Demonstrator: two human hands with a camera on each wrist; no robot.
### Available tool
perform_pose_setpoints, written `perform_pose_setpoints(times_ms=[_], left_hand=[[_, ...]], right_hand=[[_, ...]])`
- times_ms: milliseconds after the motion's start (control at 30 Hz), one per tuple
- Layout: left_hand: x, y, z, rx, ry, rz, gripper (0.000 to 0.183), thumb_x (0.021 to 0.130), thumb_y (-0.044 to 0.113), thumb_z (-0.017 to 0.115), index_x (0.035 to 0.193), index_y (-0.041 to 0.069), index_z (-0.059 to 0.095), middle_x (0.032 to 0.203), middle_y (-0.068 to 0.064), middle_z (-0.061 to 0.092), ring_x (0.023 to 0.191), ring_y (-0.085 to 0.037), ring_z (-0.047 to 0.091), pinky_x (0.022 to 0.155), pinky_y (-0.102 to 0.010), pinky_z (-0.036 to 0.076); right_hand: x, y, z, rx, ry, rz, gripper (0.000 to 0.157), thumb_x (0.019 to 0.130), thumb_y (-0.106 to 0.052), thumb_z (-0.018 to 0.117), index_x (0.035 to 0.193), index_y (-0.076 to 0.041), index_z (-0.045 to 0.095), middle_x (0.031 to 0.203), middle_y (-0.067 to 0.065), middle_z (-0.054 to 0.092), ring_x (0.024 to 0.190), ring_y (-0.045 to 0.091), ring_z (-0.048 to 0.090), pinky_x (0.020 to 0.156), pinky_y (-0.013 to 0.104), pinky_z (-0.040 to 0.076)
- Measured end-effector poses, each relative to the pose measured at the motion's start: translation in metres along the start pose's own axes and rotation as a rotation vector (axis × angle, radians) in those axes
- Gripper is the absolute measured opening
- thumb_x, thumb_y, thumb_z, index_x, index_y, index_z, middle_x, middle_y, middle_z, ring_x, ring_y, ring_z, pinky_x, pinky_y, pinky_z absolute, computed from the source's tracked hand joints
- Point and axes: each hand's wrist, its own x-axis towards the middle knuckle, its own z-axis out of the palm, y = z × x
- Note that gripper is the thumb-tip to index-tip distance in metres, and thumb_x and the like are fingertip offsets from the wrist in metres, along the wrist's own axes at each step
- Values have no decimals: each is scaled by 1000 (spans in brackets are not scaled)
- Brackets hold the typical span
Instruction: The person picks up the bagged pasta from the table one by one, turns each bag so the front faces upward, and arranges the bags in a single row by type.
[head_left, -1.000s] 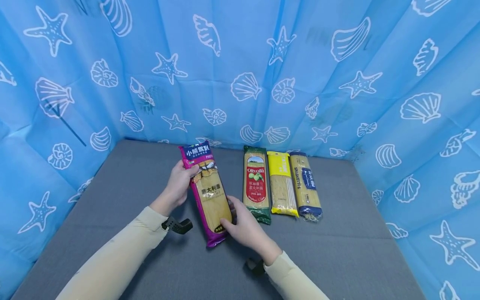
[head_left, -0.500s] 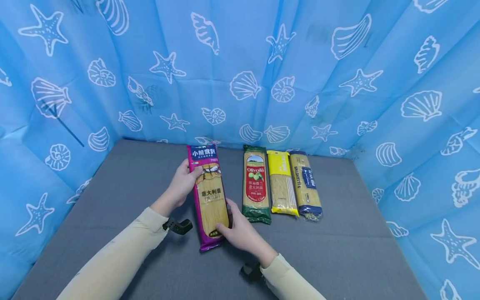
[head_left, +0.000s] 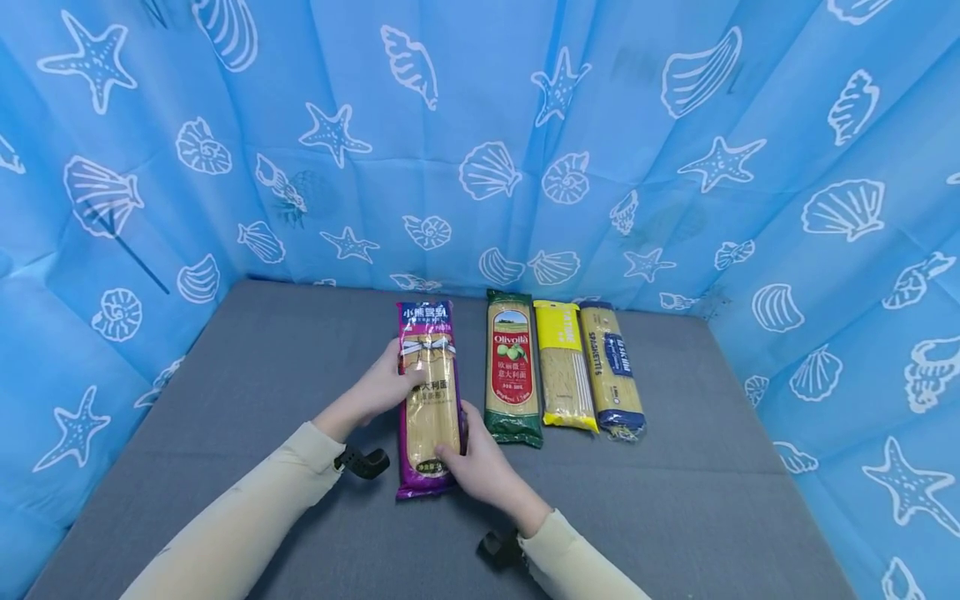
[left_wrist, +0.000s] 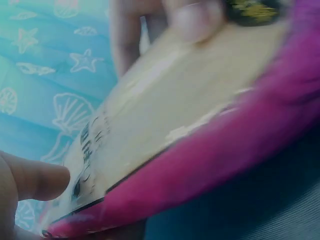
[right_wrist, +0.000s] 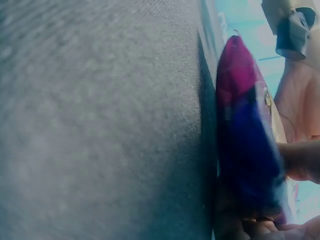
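Observation:
A purple-edged packet of pasta (head_left: 435, 427) with a dark blue top label is held between both hands on the left of the row of packets. My left hand (head_left: 384, 385) grips its left edge, thumb across the front. Lower down, my right hand (head_left: 489, 467) holds the right edge, its thumb over the clear window. In the left wrist view the left thumb (left_wrist: 40, 180) lies near the printed end of the packet. The right wrist view shows the packet (right_wrist: 250, 135) on edge, very close to the grey tabletop; whether it touches is unclear.
To the right lie a green packet of spaghetti (head_left: 513, 417) with a red label, a yellow packet (head_left: 567, 383) and a blue-banded spaghetti packet (head_left: 613, 375), side by side. A blue shell-patterned curtain (head_left: 480, 225) stands around the grey table (head_left: 675, 533).
The purple packet has turned from tilted to nearly straight, and its top has moved right and nearer. My left hand has shifted right and lower along its edge; the right hand has barely moved.

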Motion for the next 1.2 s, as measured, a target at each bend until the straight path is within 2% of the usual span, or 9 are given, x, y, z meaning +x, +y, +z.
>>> perform_pose_setpoints(times_ms=[100,267,433,600,667,800,967,1067,1200], left_hand=[[-1,-6,5,17,-32,-16,69,97,18,58,150,7,16,126,-17,50,107,-28,57,94,-47,45],[-1,-18,12,37,-67,-54,70,97,19,57,152,7,16,122,-16,54,97,-22,61,90,-42,48],[2,-18,15,-17,-20,-33,71,97,15,58,153,6,16,128,-19,50,95,-24,63,81,-39,54],[9,-12,18,-71,44,25,66,96,10,58,152,11,24,144,-20,38,115,-34,55,82,-38,54],[13,-13,19,-89,62,48,64,96,8,56,152,11,25,149,-19,32,125,-37,47,90,-41,51],[16,-20,20,-91,62,74,62,96,0,49,152,6,23,153,-20,27,136,-37,35,104,-44,39],[6,-33,22,-45,21,73,59,96,-4,51,150,1,28,149,-23,33,135,-35,37,107,-41,36],[-1,-39,21,-56,-26,87,60,95,-2,55,150,3,30,148,-25,35,133,-37,38,106,-42,36],[-5,-50,18,-80,-63,93,62,96,-1,56,151,6,29,150,-23,32,136,-36,35,108,-41,34]], right_hand=[[3,1,-1,63,14,-15,73,95,-18,63,150,1,19,127,17,53,107,22,60,93,39,49],[9,-4,-3,186,32,29,68,97,-13,59,150,0,18,119,16,57,99,23,63,82,35,54],[18,-9,-4,228,84,50,66,98,-10,56,150,1,18,119,18,57,101,25,63,82,37,55],[37,-12,-7,246,144,69,65,99,-11,55,150,-2,17,121,16,57,104,23,62,84,37,53],[46,-12,-8,207,176,65,64,100,-13,54,151,-3,16,123,16,56,106,23,61,86,39,52],[55,-9,-4,-7,231,35,70,97,-15,58,151,1,15,130,22,49,114,28,54,94,44,47],[47,-10,5,-263,228,34,79,92,-18,65,150,7,18,143,31,30,132,39,34,105,49,35],[43,-11,7,-326,213,48,77,93,-22,64,150,6,20,149,31,20,138,41,23,109,50,31],[41,-10,9,-357,167,62,76,95,-25,63,151,4,20,151,31,15,139,44,20,108,53,31]])
